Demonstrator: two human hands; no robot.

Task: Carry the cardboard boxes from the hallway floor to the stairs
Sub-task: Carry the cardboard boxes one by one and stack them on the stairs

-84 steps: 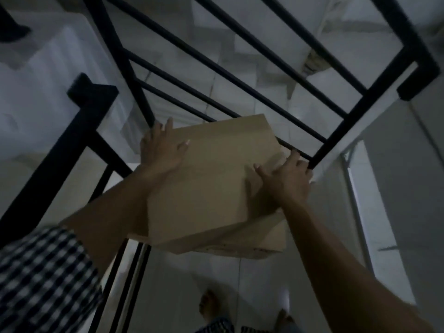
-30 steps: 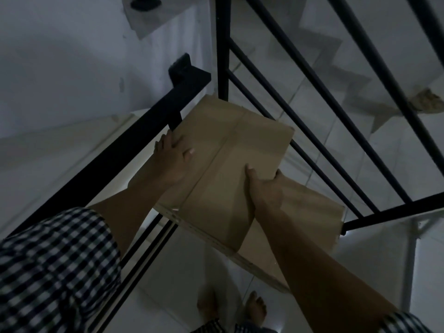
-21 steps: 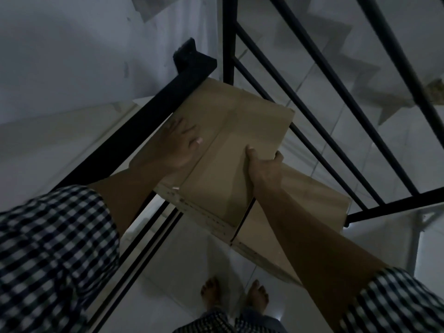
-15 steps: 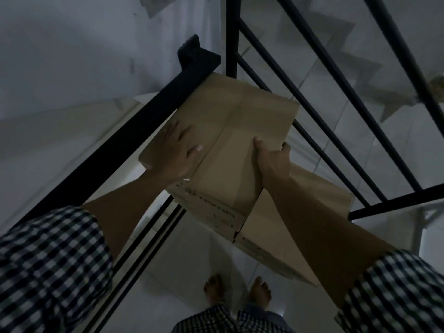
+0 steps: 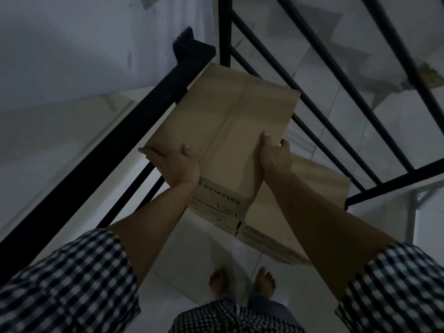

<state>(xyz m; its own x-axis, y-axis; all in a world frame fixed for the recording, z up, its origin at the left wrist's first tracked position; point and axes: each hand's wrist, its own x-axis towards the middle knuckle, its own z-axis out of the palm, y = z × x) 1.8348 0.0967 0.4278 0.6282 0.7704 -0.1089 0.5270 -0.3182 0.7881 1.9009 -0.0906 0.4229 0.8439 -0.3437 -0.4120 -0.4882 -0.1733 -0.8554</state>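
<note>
Though the light is dim, I can make out two plain brown cardboard boxes, both held in the air above the white tiled floor [image 5: 192, 248], close against the stair railing. The upper box [image 5: 235, 116] has a strip of tape [image 5: 236, 104] down the middle of its top and dark print on its near side, too blurred for me to read. The lower box [image 5: 317, 186] juts out beneath it to the right, tilted.

At left a thick black handrail [image 5: 96, 150] slopes up past the upper box's far left edge; I cannot tell if they touch. Thin black bars [image 5: 336, 92] cross behind the boxes at right, with pale steps [image 5: 341, 56] below them. Two bare feet [image 5: 217, 282] stand on the floor.

The left hand [image 5: 175, 164] clasps the upper box's near left corner, thumb on top, fingers along the side. The right hand [image 5: 274, 157] grips its right edge, thumb on top, fingers curled over.
</note>
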